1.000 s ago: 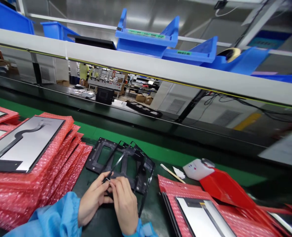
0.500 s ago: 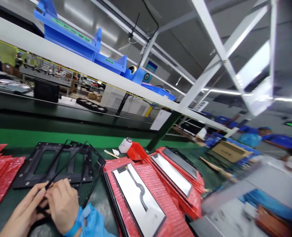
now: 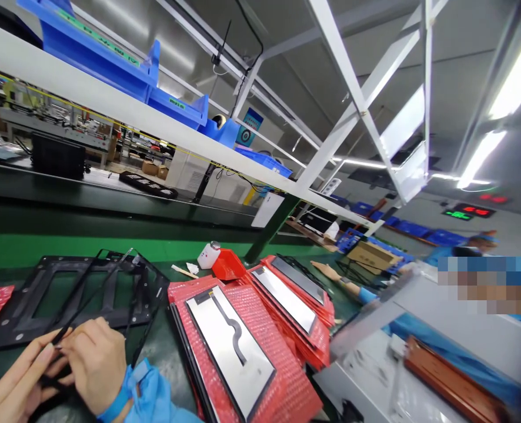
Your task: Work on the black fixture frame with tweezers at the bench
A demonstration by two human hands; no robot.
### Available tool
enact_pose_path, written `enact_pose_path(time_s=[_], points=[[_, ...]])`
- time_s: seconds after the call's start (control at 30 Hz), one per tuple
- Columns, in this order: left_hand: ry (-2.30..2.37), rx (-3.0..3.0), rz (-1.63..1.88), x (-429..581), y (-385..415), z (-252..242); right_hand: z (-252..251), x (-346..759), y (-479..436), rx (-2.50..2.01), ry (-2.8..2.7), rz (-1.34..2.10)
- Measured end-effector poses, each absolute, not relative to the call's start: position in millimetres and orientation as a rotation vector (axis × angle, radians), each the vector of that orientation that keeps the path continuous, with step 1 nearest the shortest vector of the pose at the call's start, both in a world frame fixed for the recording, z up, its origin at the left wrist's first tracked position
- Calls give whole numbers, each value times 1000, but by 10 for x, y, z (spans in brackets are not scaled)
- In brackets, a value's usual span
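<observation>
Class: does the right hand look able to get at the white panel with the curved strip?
Probably yes, if the right hand leaves the thin black frame: the panel lies uncovered on red bubble wrap.

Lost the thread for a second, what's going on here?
A person's left hand grips a thin black frame, and the right hand meets it there, its exact grip hidden. Behind the frame lies a black plate. To the right, a screen rests on red bubble wrap. Farther off, another person's hand is over the bench.
</observation>
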State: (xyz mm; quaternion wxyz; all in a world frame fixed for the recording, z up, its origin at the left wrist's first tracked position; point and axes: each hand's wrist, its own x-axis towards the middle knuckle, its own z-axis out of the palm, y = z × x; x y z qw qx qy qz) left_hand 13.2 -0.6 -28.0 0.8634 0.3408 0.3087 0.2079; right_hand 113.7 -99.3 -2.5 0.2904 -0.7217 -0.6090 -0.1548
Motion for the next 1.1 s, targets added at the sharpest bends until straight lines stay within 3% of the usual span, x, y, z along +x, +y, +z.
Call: enact_pose_path(time_s=[0.3,1.1], points=[[504,1001,488,-7,-243,-13,57,1068,-1022,-1750,-1417,-326],[372,892,545,79,-299,221,80,1148,-1008,-1657,-1469,-202]])
